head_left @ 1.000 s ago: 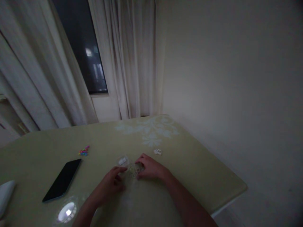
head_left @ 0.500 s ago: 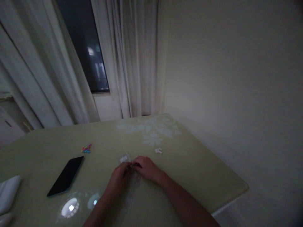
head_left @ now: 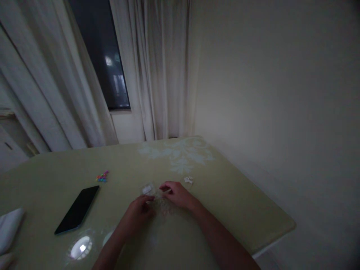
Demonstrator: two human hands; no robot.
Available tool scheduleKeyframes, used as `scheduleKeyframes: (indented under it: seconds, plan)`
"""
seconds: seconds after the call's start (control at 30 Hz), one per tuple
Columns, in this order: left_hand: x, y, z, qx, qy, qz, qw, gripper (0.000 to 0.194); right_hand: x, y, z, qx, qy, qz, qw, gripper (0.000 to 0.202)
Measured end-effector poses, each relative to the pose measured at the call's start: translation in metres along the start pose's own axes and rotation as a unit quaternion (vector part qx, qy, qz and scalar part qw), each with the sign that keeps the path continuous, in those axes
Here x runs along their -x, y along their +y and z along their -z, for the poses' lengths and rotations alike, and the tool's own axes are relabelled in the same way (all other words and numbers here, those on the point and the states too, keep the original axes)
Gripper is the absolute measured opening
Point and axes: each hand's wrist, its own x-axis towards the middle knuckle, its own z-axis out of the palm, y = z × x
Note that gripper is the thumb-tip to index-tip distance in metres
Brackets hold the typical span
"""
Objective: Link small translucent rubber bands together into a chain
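Over the middle of the table my left hand point(head_left: 139, 213) has its fingers curled beside a small clear packet point(head_left: 147, 188) with a white label. To its right, my right hand point(head_left: 176, 193) pinches something small and pale that I cannot make out. A gap separates the two hands. Whether my left fingers hold anything is hidden by blur and dim light. Just beyond my right hand lies a small cluster of white pieces point(head_left: 188, 180). Farther left sits a little pile of colourful pieces point(head_left: 102, 176).
A black phone point(head_left: 78, 210) lies on the left of the table point(head_left: 233, 210). White objects point(head_left: 10, 229) sit at the left edge. Curtains and a window stand behind, and a wall runs along the right. Light reflects off the tabletop near the front.
My hands were together at the fingertips and have moved apart. The left went slightly left and nearer, the right slightly up and right.
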Motion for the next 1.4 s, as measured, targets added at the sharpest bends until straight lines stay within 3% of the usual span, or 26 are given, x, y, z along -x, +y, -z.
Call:
scheduleKeyframes:
  seconds: [0.17,0.27,0.5,0.67,0.9,0.97,1.1,1.17,1.27,1.4]
  plan:
    - [-0.006,0.009,-0.022,-0.024,0.039,-0.056,0.997,0.037,0.0,-0.001,-0.002,0.104,-0.055,0.063,0.991,0.05]
    - [-0.01,0.011,-0.025,-0.021,0.046,-0.067,0.996,0.031,0.001,-0.004,-0.003,0.134,-0.08,0.05,0.986,0.032]
    - [-0.013,0.01,-0.027,-0.036,0.077,-0.067,0.994,0.025,0.002,-0.008,-0.014,0.189,-0.049,0.028,0.98,0.011]
    - [-0.009,0.015,-0.023,0.001,0.068,-0.035,0.997,0.028,-0.001,-0.008,-0.012,0.152,-0.04,0.036,0.987,0.015]
    - [-0.007,0.006,-0.007,0.047,0.061,-0.011,0.997,0.034,0.002,-0.006,0.009,0.041,-0.04,0.005,0.998,0.023]
    - [-0.006,0.001,-0.006,0.043,0.06,-0.011,0.997,0.036,0.006,-0.004,0.015,0.035,-0.063,-0.018,0.997,0.033]
    - [-0.007,-0.004,-0.016,-0.011,0.075,-0.025,0.997,0.048,0.014,-0.003,0.019,0.112,-0.125,-0.002,0.986,0.078]
    - [-0.009,-0.003,-0.022,-0.047,0.084,-0.052,0.994,0.05,0.016,-0.003,0.016,0.133,-0.138,0.003,0.981,0.085]
    - [-0.012,0.002,-0.025,-0.07,0.06,-0.093,0.991,0.042,0.013,-0.004,0.008,0.122,-0.129,0.005,0.984,0.069]
    - [-0.009,0.007,-0.017,-0.047,0.021,-0.127,0.991,0.039,0.007,-0.003,-0.001,0.132,-0.09,0.005,0.987,0.037]
